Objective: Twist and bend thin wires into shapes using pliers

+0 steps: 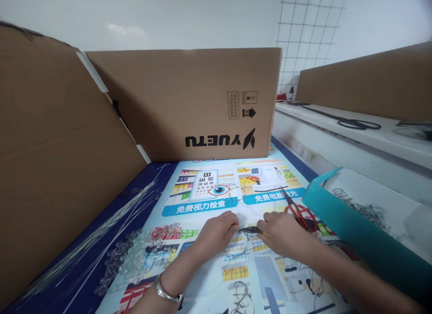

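Observation:
Near the middle of the printed sheet (199,219), my right hand (278,233) is closed around the handles of small dark pliers (250,230), whose tip points left. Facing it, my left hand (219,231) is pinched at the pliers' tip; what its fingers hold is too small to make out. Thin wire (241,293) lies in loose tangles below and between the hands. Clear beads (141,255) are spread in a pile to the left of my left forearm. Red-handled scissors (300,215) rest just beyond my right hand.
A teal box (357,228) with metal pieces stands at the right. Cardboard panels (182,93) rise behind and at the left. Long thin strands (97,233) lie along the left side. A white ledge (388,138) at the right bears black scissors (357,123).

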